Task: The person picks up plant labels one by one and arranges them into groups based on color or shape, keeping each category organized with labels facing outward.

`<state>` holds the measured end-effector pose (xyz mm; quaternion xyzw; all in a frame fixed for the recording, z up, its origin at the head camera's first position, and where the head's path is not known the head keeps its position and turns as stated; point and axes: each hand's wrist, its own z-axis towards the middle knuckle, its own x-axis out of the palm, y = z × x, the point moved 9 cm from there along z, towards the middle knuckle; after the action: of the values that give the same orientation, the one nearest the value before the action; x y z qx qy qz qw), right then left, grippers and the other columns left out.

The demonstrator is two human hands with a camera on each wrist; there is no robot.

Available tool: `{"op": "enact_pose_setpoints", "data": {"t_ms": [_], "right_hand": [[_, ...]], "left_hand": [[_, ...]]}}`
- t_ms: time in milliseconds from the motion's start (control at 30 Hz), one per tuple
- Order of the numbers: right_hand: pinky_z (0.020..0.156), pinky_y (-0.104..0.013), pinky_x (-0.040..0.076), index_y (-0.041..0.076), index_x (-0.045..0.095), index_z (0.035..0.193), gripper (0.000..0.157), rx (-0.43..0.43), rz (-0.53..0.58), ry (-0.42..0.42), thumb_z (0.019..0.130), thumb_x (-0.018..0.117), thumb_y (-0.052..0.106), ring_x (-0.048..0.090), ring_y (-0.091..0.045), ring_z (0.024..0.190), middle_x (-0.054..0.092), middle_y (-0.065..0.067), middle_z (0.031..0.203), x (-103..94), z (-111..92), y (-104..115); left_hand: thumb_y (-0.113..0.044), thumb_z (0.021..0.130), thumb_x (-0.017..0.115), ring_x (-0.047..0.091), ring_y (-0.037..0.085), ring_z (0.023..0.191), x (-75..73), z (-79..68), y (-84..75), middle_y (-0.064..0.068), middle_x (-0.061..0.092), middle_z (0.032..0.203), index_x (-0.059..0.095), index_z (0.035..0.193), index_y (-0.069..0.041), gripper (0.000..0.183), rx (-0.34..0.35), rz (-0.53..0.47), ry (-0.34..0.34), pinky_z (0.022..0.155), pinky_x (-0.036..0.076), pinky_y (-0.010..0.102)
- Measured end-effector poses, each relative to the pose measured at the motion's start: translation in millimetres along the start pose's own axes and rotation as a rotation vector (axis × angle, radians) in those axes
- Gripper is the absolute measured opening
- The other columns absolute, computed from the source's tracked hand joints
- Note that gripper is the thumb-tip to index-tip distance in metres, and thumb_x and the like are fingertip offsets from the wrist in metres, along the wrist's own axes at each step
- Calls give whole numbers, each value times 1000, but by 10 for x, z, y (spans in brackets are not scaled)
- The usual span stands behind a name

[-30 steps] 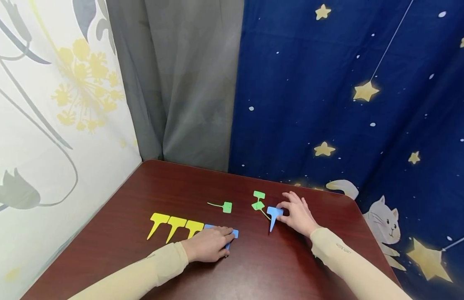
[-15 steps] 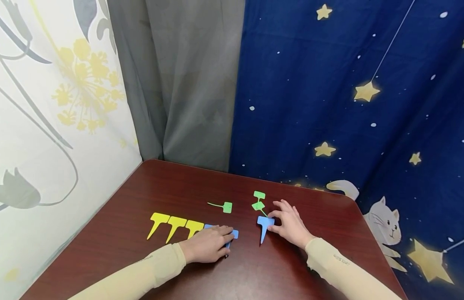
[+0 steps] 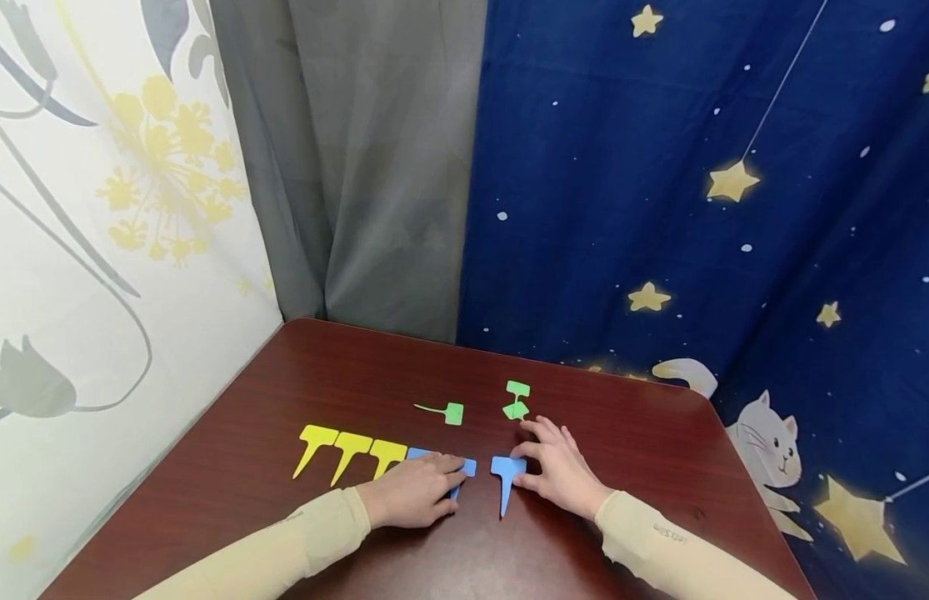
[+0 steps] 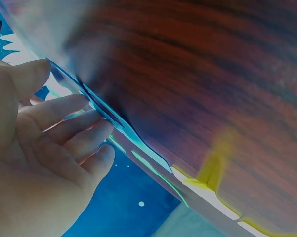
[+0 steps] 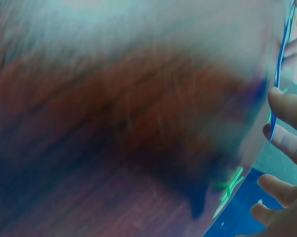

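My right grip (image 3: 560,475) pinches one blue tag (image 3: 503,468) by its edge; my left grip (image 3: 415,490), fingers loosely extended, rests upon other blue tags (image 3: 470,468).

Left hand (image 4: 52,143): fingertips at blue tags (image 4: 133,137), seen edge-on; contact probable. Yellow tags (image 4: 207,187) adjacent, lower right, on wood-grained tabletop (image 4: 212,74); green tag (image 4: 150,164) beyond.

Blue tags (image 3: 470,468), probably two, partly hidden by left fingers (image 3: 451,463).
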<state>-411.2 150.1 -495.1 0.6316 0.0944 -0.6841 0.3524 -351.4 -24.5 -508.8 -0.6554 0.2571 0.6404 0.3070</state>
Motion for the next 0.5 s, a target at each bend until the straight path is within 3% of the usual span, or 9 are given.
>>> {"op": "enact_pose_setpoints", "data": {"t_ms": [300, 500], "right_hand": [[108, -73, 22, 24, 77, 110, 31, -55, -15, 24, 84, 82, 41, 34, -37, 142, 49, -11, 147, 105, 64, 188], [110, -72, 22, 26, 76, 110, 31, -37, -24, 36, 84, 82, 43, 32, -40, 143, 49, -9, 147, 155, 82, 209]], "left_hand": [[-37, 102, 58, 48, 20, 137, -18, -1, 4, 10, 54, 146, 62, 138, -8, 47, 9, 10, -4, 112, 39, 37], [-38, 102, 59, 48, 20, 137, -16, -4, 4, 9, 53, 146, 61, 139, -8, 48, 9, 9, -1, 113, 38, 38]]}}
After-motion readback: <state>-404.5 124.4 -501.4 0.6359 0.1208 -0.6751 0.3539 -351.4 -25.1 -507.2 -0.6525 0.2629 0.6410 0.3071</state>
